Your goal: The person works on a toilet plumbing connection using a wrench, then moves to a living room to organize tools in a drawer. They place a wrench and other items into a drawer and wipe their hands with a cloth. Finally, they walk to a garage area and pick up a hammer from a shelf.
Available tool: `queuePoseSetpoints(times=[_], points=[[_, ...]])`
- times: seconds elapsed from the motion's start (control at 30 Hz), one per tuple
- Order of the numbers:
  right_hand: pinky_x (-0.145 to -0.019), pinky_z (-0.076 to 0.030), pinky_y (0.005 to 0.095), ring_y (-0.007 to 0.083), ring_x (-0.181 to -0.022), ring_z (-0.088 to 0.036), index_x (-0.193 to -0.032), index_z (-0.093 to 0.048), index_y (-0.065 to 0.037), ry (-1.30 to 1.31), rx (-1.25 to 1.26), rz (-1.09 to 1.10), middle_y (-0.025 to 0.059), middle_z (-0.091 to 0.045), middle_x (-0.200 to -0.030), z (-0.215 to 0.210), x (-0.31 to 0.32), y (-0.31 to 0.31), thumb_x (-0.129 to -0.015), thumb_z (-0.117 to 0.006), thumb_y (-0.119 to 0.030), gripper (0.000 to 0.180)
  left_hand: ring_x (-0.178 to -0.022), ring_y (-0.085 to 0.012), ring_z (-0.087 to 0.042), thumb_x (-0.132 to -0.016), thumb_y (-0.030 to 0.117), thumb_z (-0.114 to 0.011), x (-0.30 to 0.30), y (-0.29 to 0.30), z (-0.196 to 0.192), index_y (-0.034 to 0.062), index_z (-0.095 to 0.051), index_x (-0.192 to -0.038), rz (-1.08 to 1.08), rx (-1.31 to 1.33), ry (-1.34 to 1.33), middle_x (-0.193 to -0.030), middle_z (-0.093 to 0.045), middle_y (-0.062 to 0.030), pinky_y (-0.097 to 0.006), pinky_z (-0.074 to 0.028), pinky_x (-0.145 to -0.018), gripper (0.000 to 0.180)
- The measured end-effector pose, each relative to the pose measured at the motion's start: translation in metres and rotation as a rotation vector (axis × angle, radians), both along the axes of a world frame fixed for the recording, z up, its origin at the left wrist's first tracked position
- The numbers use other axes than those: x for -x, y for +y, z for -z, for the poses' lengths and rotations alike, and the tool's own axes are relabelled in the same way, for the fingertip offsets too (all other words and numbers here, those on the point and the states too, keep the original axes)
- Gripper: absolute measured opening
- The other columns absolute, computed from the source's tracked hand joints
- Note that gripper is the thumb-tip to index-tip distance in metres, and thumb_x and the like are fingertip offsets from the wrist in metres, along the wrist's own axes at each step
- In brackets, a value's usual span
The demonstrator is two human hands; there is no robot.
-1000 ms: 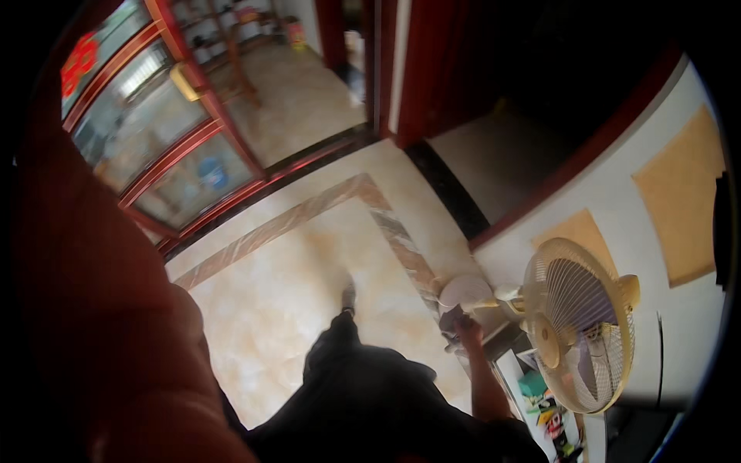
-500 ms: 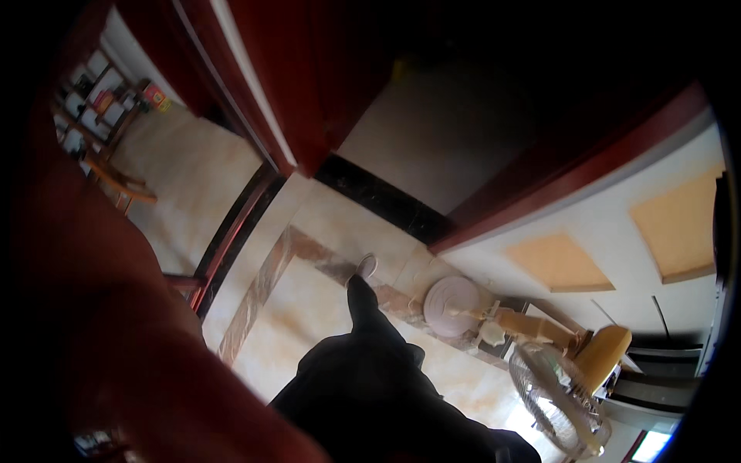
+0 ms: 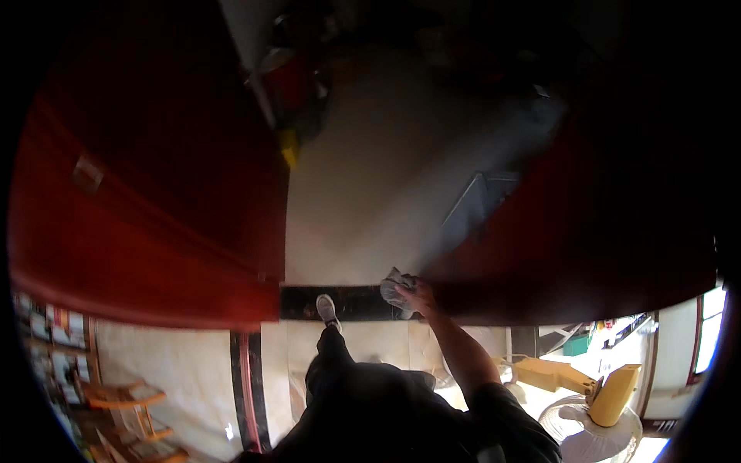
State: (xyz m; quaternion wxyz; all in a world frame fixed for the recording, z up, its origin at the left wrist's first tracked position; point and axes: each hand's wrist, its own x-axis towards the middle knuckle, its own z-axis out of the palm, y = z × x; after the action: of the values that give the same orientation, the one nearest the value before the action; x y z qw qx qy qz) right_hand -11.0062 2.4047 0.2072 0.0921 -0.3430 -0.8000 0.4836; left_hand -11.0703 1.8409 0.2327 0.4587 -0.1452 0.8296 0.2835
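Observation:
My right hand (image 3: pixel 421 297) is stretched forward at the doorway, its fingers closed round a crumpled grey cloth (image 3: pixel 394 286). Below them runs a black stone threshold (image 3: pixel 356 302), with my shoe (image 3: pixel 326 307) on it to the left. The right arm comes up from the lower right in a dark short sleeve. My left hand does not show.
Dark red door woodwork flanks the opening on the left (image 3: pixel 154 193) and right (image 3: pixel 602 262). Beyond lies a dim room with a pale floor (image 3: pixel 347 224) and a small yellow object (image 3: pixel 289 147). Behind are a fan (image 3: pixel 598 432) and a wooden chair (image 3: pixel 127 397).
My view has turned toward the dim room, and the doorway is nearer. The large blurred reddish shape at the left is gone. My right hand with the cloth has come into sight.

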Motion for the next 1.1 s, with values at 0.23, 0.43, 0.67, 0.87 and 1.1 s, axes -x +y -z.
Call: queuePoseSetpoints(times=[0.23,0.43,0.67,0.87,1.1], points=[[-0.07,-0.053,0.041,0.0257,-0.078,-0.069,-0.101,-0.071,-0.006,-0.128,-0.813,-0.194,0.0132,-0.07,-0.082,0.041,0.094,0.076,-0.088,-0.077,-0.031,0.029,-0.098,-0.0274,-0.06,-0.102,0.029,-0.053,0.157,0.079,0.034,0.0084,-0.053,-0.137,-0.203,0.1,-0.305,-0.117,-0.062,-0.0151,-0.039,-0.05,-0.082,0.041],[-0.071,-0.057,0.0437,0.0289,-0.087,-0.072,-0.115,-0.063,-0.005,-0.804,-0.113,-0.134,0.0138,-0.072,-0.092,0.074,0.036,0.038,-0.092,-0.064,-0.031,0.035,-0.093,-0.0235,-0.058,-0.106,0.039,-0.047,0.489,0.194,0.032,0.0123,-0.052,-0.138,-0.214,0.018,-0.022,-0.115,-0.06,-0.0123,-0.039,-0.051,-0.075,0.042],[-0.074,-0.06,0.0446,0.031,-0.091,-0.074,-0.122,-0.06,-0.002,-0.612,0.298,0.454,0.0145,-0.073,-0.098,0.034,0.092,0.06,-0.093,-0.056,-0.03,0.041,-0.105,-0.0202,-0.057,-0.103,0.023,-0.057,0.864,0.52,-0.035,0.0144,-0.043,-0.153,0.168,-0.762,0.399,-0.129,-0.057,-0.0075,-0.039,-0.05,-0.093,0.053],[-0.086,-0.054,0.0378,0.0216,-0.094,-0.071,-0.106,-0.076,-0.015,-0.222,0.301,1.052,0.0067,-0.076,-0.104,0.064,0.197,0.198,-0.085,-0.075,-0.046,0.038,-0.064,-0.0165,-0.052,-0.102,0.018,-0.061,0.815,0.743,-0.031,0.0053,-0.047,-0.148,0.201,-1.039,0.053,-0.086,-0.06,-0.0055,-0.039,-0.054,-0.068,0.05],[-0.09,-0.056,0.0433,0.0341,-0.104,-0.069,-0.133,-0.059,-0.009,0.222,0.057,0.82,0.0173,-0.069,-0.117,-0.014,0.375,0.5,-0.093,-0.067,-0.041,0.052,-0.06,-0.0087,-0.055,-0.093,0.005,-0.059,0.624,1.004,-0.14,0.0009,-0.041,-0.15,0.755,-0.784,-0.203,-0.07,-0.055,0.0,-0.025,-0.053,-0.064,0.059]])
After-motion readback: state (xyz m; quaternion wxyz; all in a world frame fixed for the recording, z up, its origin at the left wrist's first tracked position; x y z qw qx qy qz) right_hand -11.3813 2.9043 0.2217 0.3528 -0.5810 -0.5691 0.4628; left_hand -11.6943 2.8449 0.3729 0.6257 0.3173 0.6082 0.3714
